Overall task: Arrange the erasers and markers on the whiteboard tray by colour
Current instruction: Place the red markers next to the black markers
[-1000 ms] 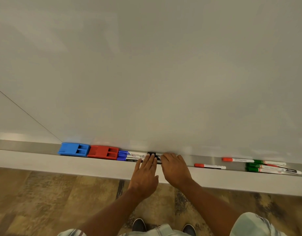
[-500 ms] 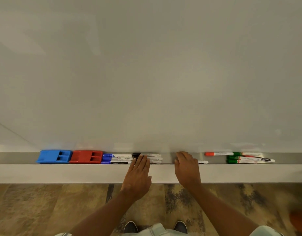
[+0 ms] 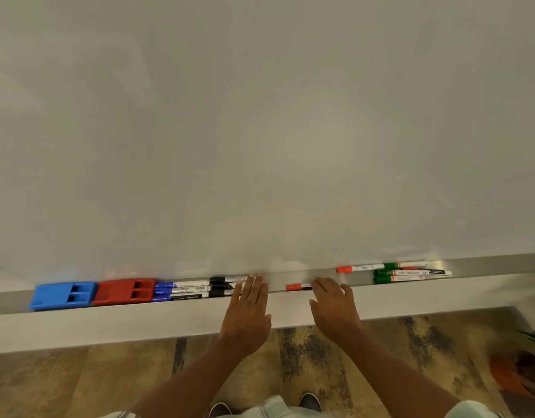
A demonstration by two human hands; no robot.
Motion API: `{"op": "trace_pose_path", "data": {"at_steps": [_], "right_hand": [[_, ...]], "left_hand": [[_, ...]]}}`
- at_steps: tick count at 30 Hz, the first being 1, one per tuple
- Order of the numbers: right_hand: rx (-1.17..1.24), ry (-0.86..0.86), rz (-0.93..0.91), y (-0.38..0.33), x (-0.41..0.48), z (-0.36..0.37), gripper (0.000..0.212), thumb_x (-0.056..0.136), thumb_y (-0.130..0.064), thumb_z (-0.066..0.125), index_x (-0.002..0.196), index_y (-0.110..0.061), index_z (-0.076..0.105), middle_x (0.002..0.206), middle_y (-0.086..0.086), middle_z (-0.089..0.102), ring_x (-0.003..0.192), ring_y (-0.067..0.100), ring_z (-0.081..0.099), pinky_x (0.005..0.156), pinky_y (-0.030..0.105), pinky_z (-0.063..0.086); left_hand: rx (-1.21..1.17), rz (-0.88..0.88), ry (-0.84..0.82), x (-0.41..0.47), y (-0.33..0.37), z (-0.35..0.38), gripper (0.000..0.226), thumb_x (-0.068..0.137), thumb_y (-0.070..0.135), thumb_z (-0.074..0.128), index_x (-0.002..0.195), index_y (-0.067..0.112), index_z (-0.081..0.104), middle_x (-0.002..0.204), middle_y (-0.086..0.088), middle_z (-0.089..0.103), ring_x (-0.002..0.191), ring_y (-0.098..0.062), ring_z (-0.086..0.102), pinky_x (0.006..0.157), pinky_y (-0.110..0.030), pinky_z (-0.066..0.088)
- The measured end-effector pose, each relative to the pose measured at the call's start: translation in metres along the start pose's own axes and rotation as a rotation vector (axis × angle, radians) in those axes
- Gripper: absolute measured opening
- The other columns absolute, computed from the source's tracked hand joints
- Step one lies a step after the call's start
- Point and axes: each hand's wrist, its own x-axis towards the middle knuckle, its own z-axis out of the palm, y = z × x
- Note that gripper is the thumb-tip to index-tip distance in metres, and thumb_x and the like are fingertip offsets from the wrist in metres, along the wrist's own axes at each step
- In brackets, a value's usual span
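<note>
Though tidy along the left end, far from sorted along the right. Broadest of all, whiteboard (image 3: 260,131), blank, filling the upper view. Below it, whiteboard tray (image 3: 486,265), running edge to edge.

On the tray from the left: blue eraser (image 3: 62,295), touching red eraser (image 3: 124,291); then blue markers (image 3: 175,290) lying side by side, meeting black markers (image 3: 224,286) end to end. Well apart at the right, green markers (image 3: 389,276) in a loose heap, mixed with a long red marker (image 3: 359,268) along the tray's back and seemingly other colours underneath; too tangled to count. Between the two groups, alone, lone red marker (image 3: 297,286), cap pointing left.

Left hand (image 3: 246,315): flat, fingers straight and together, grasping nothing, fingertips at the right ends of the black markers. Right hand (image 3: 335,312): spread and released, fingers laid over the barrel of the lone red marker, not closed round it.

Judged step: squaring up the black group while reaching for the stray red. Next move likely calls for pinching that thin barrel off the shallow tray, then choosing a spot for reds, perhaps beside the red eraser after shifting blues and blacks rightward. Also calls for teasing reds out of the green heap without rolling pens over the lip.
</note>
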Motion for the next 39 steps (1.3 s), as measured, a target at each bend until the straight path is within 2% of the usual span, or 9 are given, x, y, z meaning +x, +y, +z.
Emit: {"op": "trace_pose_path", "data": {"at_steps": [3,11,17,19,22,27,29,34,39], "right_hand": [[0.02,-0.032,-0.048,-0.019,0.003,0.004,0.056,0.103,-0.042,0.041,0.155,-0.024,0.031,0.162,-0.002,0.034,0.151,0.02,0.027,0.122,0.049,0.017],[0.056,-0.065,-0.097,-0.053,0.01,0.013,0.061,0.103,-0.046,0.04,0.158,-0.023,0.025,0.166,0.001,0.028,0.154,0.023,0.02,0.123,0.051,0.01],[0.108,-0.019,-0.03,-0.045,0.009,0.007,0.059,0.102,-0.047,0.041,0.155,-0.024,0.032,0.165,-0.001,0.031,0.151,0.021,0.028,0.122,0.049,0.015],[0.144,0.041,0.059,-0.031,0.008,0.001,0.054,0.1,-0.045,0.046,0.149,-0.023,0.042,0.157,0.0,0.043,0.143,0.022,0.04,0.116,0.048,0.027],[0.185,0.118,0.208,-0.005,0.007,-0.011,0.043,0.097,-0.041,0.051,0.136,-0.022,0.054,0.139,0.002,0.056,0.124,0.025,0.052,0.1,0.046,0.04],[0.324,0.171,0.476,0.055,0.008,-0.032,0.04,0.099,-0.034,0.05,0.135,-0.019,0.053,0.127,0.005,0.064,0.116,0.027,0.059,0.094,0.045,0.04],[0.372,0.149,0.561,0.08,0.011,-0.04,0.041,0.1,-0.033,0.048,0.137,-0.017,0.052,0.124,0.007,0.067,0.113,0.029,0.061,0.093,0.045,0.038],[0.382,0.05,0.559,0.125,0.019,-0.051,0.044,0.102,-0.038,0.045,0.142,-0.02,0.048,0.123,0.006,0.069,0.115,0.031,0.062,0.1,0.047,0.036],[0.32,-0.033,0.447,0.155,0.02,-0.049,0.037,0.101,-0.038,0.043,0.132,-0.023,0.053,0.116,0.005,0.07,0.112,0.031,0.063,0.099,0.047,0.039]], "left_hand": [[0.017,-0.035,0.004,-0.003,-0.007,0.004,0.081,0.103,0.049,0.032,0.163,0.011,-0.006,0.172,-0.011,-0.011,0.156,-0.028,-0.021,0.123,-0.045,-0.024],[0.012,-0.092,-0.057,-0.011,-0.018,0.004,0.081,0.104,0.052,0.029,0.153,0.014,-0.023,0.169,-0.009,-0.021,0.156,-0.028,-0.023,0.128,-0.051,-0.011],[-0.01,-0.08,-0.047,-0.016,-0.019,-0.002,0.079,0.106,0.05,0.03,0.159,0.014,-0.016,0.167,-0.007,-0.024,0.155,-0.026,-0.025,0.128,-0.049,-0.011],[-0.085,-0.046,0.002,-0.014,-0.012,-0.004,0.077,0.106,0.045,0.036,0.163,0.014,-0.006,0.17,-0.007,-0.015,0.157,-0.026,-0.018,0.129,-0.047,-0.008],[-0.205,-0.016,0.138,-0.012,0.005,-0.013,0.068,0.104,0.036,0.051,0.162,0.011,0.027,0.169,-0.012,0.028,0.158,-0.031,0.019,0.128,-0.047,0.013],[-0.655,-0.059,0.138,0.021,0.061,-0.039,0.067,0.102,0.037,0.057,0.161,0.021,0.031,0.119,0.005,0.065,0.11,-0.015,0.059,0.099,-0.034,0.049],[-0.908,-0.136,0.034,0.041,0.091,-0.05,0.072,0.1,0.036,0.062,0.162,0.026,0.028,0.095,0.008,0.066,0.088,-0.009,0.063,0.083,-0.028,0.054],[-1.264,-0.319,-0.244,0.078,0.146,-0.065,0.079,0.098,0.03,0.068,0.163,0.022,0.025,0.091,-0.001,0.077,0.064,-0.009,0.069,0.053,-0.02,0.05],[-1.319,-0.419,-0.32,0.098,0.174,-0.063,0.076,0.101,0.028,0.064,0.163,0.019,0.022,0.099,-0.006,0.077,0.067,-0.016,0.066,0.058,-0.029,0.05]]}}
